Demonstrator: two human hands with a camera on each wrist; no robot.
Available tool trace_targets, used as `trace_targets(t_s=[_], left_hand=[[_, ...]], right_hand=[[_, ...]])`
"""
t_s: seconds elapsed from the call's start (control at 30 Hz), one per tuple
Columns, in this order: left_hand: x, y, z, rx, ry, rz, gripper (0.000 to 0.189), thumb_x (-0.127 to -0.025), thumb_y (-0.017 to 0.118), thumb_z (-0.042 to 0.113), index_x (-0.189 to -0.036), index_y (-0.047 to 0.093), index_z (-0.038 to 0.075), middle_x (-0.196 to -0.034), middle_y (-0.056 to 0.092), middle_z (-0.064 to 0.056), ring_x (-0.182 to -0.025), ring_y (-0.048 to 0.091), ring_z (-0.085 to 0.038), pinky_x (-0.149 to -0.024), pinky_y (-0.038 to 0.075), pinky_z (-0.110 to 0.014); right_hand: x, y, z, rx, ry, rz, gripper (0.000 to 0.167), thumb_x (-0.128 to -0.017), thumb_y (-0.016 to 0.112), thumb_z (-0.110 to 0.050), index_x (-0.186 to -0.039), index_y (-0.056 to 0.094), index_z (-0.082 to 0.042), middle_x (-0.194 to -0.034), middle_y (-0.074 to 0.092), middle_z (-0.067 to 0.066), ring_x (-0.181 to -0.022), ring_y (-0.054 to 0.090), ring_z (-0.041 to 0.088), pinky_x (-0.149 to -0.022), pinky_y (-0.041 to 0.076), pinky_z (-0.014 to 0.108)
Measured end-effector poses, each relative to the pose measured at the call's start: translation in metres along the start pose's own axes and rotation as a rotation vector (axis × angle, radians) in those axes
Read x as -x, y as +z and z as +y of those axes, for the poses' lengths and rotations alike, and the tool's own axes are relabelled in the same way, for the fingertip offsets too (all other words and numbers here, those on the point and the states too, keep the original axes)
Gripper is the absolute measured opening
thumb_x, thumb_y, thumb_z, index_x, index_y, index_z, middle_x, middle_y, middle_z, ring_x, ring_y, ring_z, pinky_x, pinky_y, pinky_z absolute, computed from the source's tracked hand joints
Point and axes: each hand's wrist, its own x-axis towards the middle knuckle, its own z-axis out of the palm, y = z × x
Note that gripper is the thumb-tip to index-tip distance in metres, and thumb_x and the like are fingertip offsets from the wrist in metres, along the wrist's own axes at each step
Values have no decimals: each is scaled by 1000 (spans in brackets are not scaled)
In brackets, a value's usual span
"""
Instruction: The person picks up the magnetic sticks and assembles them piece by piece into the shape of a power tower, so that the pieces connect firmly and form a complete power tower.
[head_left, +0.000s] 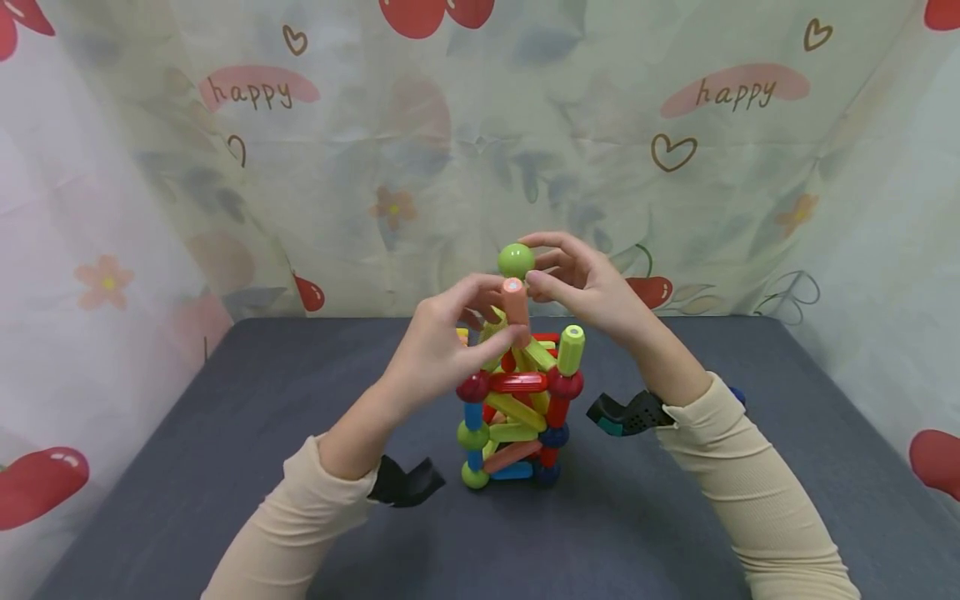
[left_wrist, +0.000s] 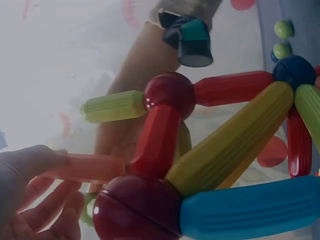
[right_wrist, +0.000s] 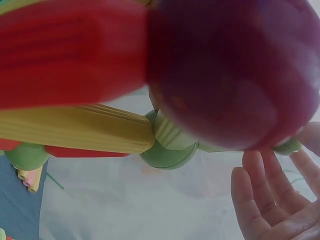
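The left hand (head_left: 444, 340) pinches a salmon-coloured rod (head_left: 514, 302), the thumb low on its side and the fingers against the other side, so that it stands roughly upright. Just past the rod's top end, the right hand (head_left: 588, 282) grips a green ball (head_left: 517, 261), with a fingertip near its top and the thumb at its lower side. I cannot tell whether rod and ball touch. Both lie above the near part of a built frame of rods and balls (head_left: 519, 382), where a light-green rod (head_left: 571, 352) rises from the near right corner.

The frame stands on a dark grey-blue table (head_left: 645, 525). Behind the table hangs a pale cloth backdrop (head_left: 480, 179), printed with cherries, leaves, flowers and hearts; similar cloth covers both sides.

Counting from near to far: two cream sleeves (head_left: 757, 492), each with a black wrist piece (head_left: 633, 414); one rod in the left hand and one ball in the right; on the frame's near face, two dark-red balls (head_left: 565, 384) on top, two navy balls (head_left: 554, 437) down the right post and two green ones down the left; on the back cloth, "happy" twice.
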Motion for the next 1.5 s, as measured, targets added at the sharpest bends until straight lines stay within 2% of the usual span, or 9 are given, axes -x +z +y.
trace_targets(t_s=[0.1,0.2,0.33,0.53,0.7,0.83,1.23,1.5], left_hand=[[-4,5,2,-133,94,-5,28,-85,74,9,-111,64,5,-97,70,-6,-84,61,-16,-74,52,-30],[-7,10,3,-258,160,-2,22,-85,74,11,-106,67,7,-94,70,-2,-81,59,-16,-75,49,-28],[-11,15,2,-346,186,8,21,-84,76,12,-104,70,8,-91,70,0,-77,55,-16,-71,46,-27],[-13,21,-2,-405,239,71,21,-82,77,11,-101,71,5,-92,70,-4,-76,52,-19,-69,42,-28],[-13,24,-5,-440,218,104,21,-79,80,12,-98,73,4,-90,55,-8,-81,47,-23,-68,40,-30],[-12,27,-7,-459,201,102,19,-77,81,10,-94,74,6,-85,47,-7,-80,42,-23,-68,37,-32],[-13,32,-10,-511,176,121,23,-75,85,18,-94,75,10,-85,45,-8,-78,39,-23,-65,33,-32],[-13,34,-10,-509,168,140,24,-74,85,21,-94,76,10,-85,42,-8,-77,38,-22,-65,31,-31]], right_hand=[[1,0,1,-10,-1,-7,44,-97,58,-12,-138,45,-6,-118,59,16,-102,63,19,-87,54,36],[1,-1,1,-11,-3,-8,44,-97,57,-13,-138,45,-7,-119,59,16,-103,63,19,-84,54,33],[1,-1,2,-30,-2,-8,44,-96,57,-11,-138,45,-6,-119,58,17,-102,63,19,-81,55,31],[0,0,2,-44,7,-11,44,-97,56,-10,-139,44,-6,-120,57,17,-100,64,20,-79,56,31],[0,-1,2,-38,13,-11,44,-97,56,-10,-139,44,-6,-120,57,17,-101,63,20,-81,56,31],[0,-1,2,-32,15,-8,44,-97,56,-10,-139,44,-7,-120,57,17,-101,63,21,-81,56,31],[0,0,1,-60,-1,-10,43,-97,54,-8,-139,44,-6,-119,57,16,-98,64,20,-76,56,33],[1,0,1,-70,0,-18,43,-97,53,-7,-139,44,-6,-118,57,16,-97,65,20,-74,57,32]])
